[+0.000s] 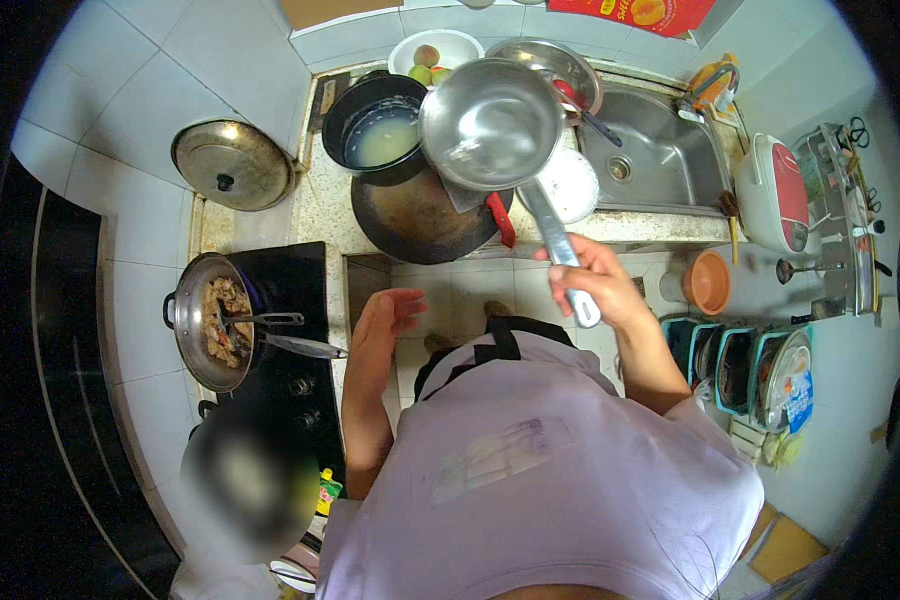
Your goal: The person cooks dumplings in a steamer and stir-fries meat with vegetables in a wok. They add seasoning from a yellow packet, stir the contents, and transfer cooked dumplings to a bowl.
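My right hand point(596, 277) grips the handle of a large stainless steel water ladle point(495, 124), whose round bowl hangs over the counter. My left hand point(385, 315) holds nothing, its fingers apart, beside the stove's edge. Left of the ladle bowl stands a black pot point(375, 142) with cloudy pale liquid inside. Below the pot lies a dark round board point(420, 217), carrying a cleaver with a red handle point(501, 219); the ladle hides part of the blade. A white plate point(570, 184) shows partly behind the ladle's handle.
On the black stove point(281, 300) sits a frying pan point(214, 322) with browned food and a spatula point(262, 319). A steel sink point(652, 150) and a rice cooker point(772, 191) are at right. Behind stand a white fruit bowl point(450, 45) and a steel basin point(555, 52).
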